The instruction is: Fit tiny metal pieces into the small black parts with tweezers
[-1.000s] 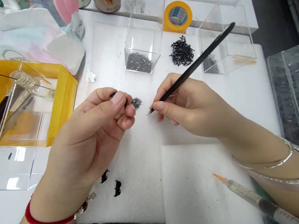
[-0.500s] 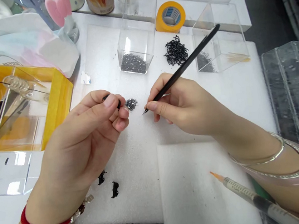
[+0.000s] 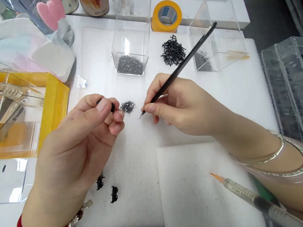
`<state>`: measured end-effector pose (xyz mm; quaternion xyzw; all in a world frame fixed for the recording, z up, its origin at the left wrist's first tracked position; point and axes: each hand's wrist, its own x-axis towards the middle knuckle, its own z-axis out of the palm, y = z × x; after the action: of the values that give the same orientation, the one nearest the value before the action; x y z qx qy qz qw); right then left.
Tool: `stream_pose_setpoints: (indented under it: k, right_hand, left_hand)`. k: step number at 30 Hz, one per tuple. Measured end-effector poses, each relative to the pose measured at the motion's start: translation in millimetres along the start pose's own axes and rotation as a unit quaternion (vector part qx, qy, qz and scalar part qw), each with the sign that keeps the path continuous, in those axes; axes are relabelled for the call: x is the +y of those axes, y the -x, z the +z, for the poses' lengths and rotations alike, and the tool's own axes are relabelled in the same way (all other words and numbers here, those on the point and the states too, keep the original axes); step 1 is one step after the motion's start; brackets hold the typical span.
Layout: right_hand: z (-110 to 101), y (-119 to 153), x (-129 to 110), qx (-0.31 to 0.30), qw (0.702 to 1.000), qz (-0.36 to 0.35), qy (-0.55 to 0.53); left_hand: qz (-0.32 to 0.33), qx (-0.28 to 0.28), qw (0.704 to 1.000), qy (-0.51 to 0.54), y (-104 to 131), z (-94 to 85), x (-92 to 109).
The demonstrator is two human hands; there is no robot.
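My left hand [image 3: 80, 136] pinches a small black part [image 3: 112, 107] between thumb and fingers, which cover most of it. In my right hand [image 3: 179, 106] is a pair of thin black tweezers [image 3: 180, 67], held like a pen. Their fine tip points down at the white foam, apart from my left hand. Between the hands lies a little heap of tiny dark metal pieces [image 3: 127, 107]. Two small black toothed parts, one [image 3: 114, 194] nearer me and another [image 3: 100, 181] partly behind my left wrist, rest on the foam.
Clear boxes [image 3: 129, 74] [image 3: 220, 67] with tiny pieces stand behind, near a pile of black bent parts [image 3: 173, 51] and yellow tape [image 3: 166, 16]. An orange-tipped syringe [image 3: 241, 190] lies front right. A yellow-edged box [image 3: 54, 102] is left, a compartment case [image 3: 293, 86] right.
The view has shifted slightly, so most things sit a little further left. Both hands keep their grips, and the tweezers' tip stays just over the foam.
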<state>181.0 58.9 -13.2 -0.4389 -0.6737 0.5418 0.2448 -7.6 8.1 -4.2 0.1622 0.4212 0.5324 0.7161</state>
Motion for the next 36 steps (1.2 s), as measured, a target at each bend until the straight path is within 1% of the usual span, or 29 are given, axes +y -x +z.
stream_pose_setpoints:
  k: [6,11,14,22,30,36]
  right_hand:
    - [-0.6,-0.7,0.2,-0.007,1.0,0.004,0.0]
    - [0.6,-1.7,1.1,-0.006,1.0,0.009,-0.002]
    - [0.5,-2.0,1.8,-0.008,1.0,0.008,-0.005]
    - [0.0,-1.8,2.4,-0.002,1.0,0.01,-0.004]
    - [1.1,-2.8,0.4,0.005,1.0,0.023,-0.016]
    - [1.6,-2.0,0.2,-0.004,1.0,0.028,-0.01]
  left_hand:
    - [-0.005,-0.002,1.0,-0.003,-1.5,0.6,-0.8]
    - [0.007,-0.008,1.0,-0.009,-0.4,-0.4,0.4]
    - [-0.002,-0.001,1.0,-0.009,-0.2,0.2,0.7]
    - [-0.009,-0.009,1.0,-0.017,-1.6,0.0,-1.8]
    - [0.01,0.03,0.996,-0.082,-2.7,3.4,-3.3]
    - [0.029,0.025,0.995,-0.094,-1.6,4.2,-4.6]
